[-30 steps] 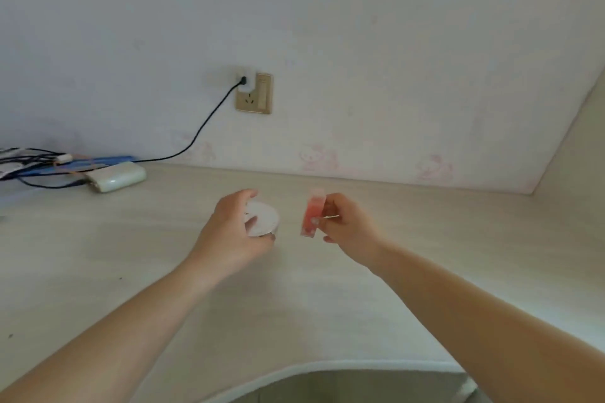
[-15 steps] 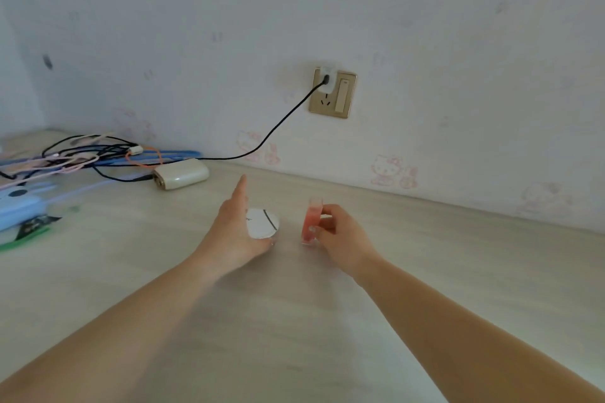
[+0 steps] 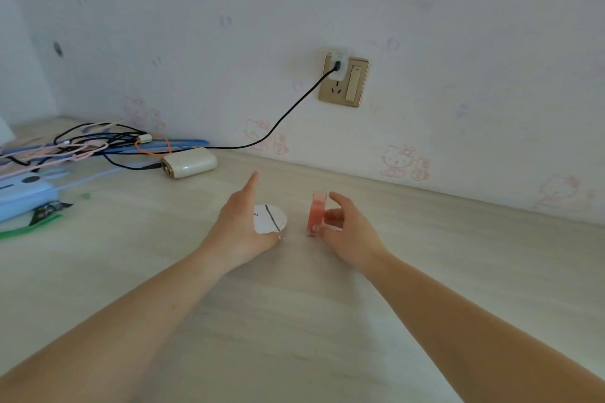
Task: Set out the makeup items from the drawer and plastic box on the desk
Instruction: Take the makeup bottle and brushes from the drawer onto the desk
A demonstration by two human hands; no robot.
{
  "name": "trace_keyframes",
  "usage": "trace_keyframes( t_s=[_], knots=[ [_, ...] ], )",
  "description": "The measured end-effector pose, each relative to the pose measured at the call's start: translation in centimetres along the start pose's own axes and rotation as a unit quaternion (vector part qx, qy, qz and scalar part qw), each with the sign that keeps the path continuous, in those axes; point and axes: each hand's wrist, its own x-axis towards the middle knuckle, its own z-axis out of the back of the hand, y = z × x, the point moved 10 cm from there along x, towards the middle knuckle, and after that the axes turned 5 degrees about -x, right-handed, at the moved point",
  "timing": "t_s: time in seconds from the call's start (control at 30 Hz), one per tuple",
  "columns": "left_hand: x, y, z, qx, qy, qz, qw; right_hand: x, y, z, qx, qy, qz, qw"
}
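Round compact (image 3: 270, 218) left of tube (image 3: 316, 213), on desk (image 3: 458, 255)

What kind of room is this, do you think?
Probably a bedroom or a child's room at home. The pale wall carries pink cartoon-cat stickers, a wood-grain desk runs along it, and a charger with tangled cables is plugged into a gold wall socket.
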Motion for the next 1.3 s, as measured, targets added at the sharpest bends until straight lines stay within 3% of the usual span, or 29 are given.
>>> trace_keyframes(
  t_s=[0.17, 0.43, 0.73, 0.97, 1.13, 1.3],
  knots=[
    [-2.8, -7.8, 1.3, -0.022, -0.072, -0.124, 0.989, -3.1, 0.2, 5.9, 0.077, -0.118, 0.048, 0.989],
    [-8.1, -16.7, -5.5, -0.147, 0.035, -0.164, 0.975, -11.0, -1.9, 14.4, 0.107, -0.172, 0.065, 0.977],
    [-19.8, -29.1, -25.1, -0.150, 0.258, -0.266, 0.916, -31.2, -11.1, 29.8, 0.040, -0.258, 0.007, 0.965],
    [-33.9, -35.1, -38.7, -0.049, 0.451, -0.350, 0.819, -47.7, -22.0, 37.6, -0.013, -0.318, -0.144, 0.937],
    [-41.8, -33.4, -45.7, 0.128, 0.538, -0.401, 0.730, -52.1, -27.7, 37.5, -0.090, -0.248, -0.245, 0.933],
    [-45.7, -27.9, -50.4, 0.294, 0.567, -0.398, 0.659, -52.4, -33.8, 33.7, -0.295, -0.006, -0.352, 0.889]
  ],
)
